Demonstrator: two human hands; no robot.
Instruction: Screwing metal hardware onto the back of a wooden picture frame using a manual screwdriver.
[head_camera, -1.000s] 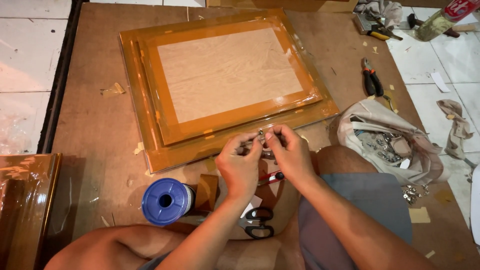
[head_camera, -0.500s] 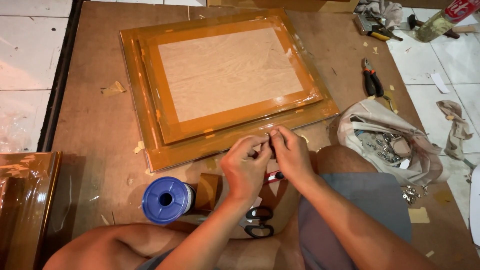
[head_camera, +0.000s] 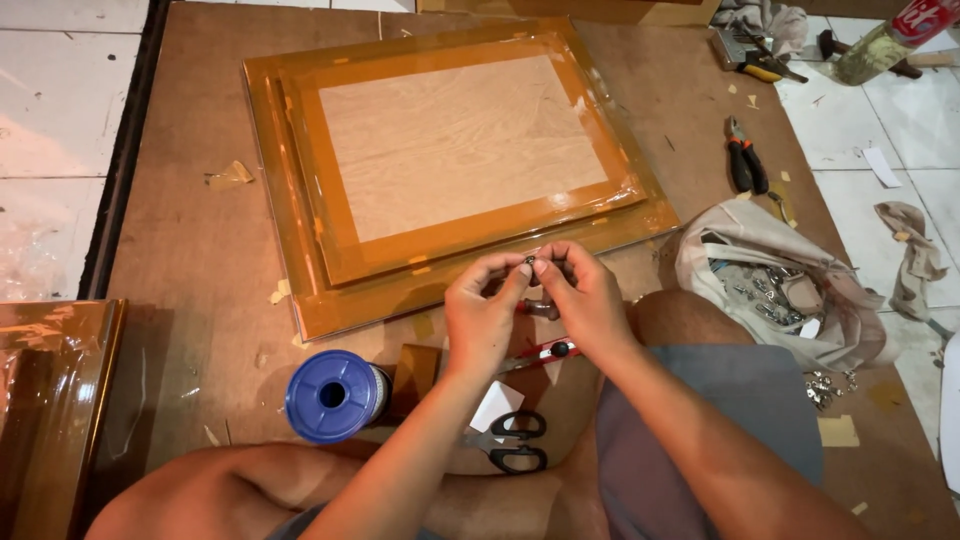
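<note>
**Both hands stay pinched on the small metal fitting**

We see little change over the last second: the left hand (head_camera: 480, 320) and right hand (head_camera: 585, 300) have stayed together in front of the knees, only shifting slightly. Their fingertips meet in a narrow grip on a small metal fitting (head_camera: 530, 264), held in the air just above the near edge of the wrapped wooden frame (head_camera: 450, 160). Fine fingerwork on the piece seems to go on. Below the hands lie black scissors (head_camera: 510, 442); the blue spool (head_camera: 333, 395) stands to the left, and the cloth bag of metal fittings (head_camera: 780, 290) to the right.
</note>
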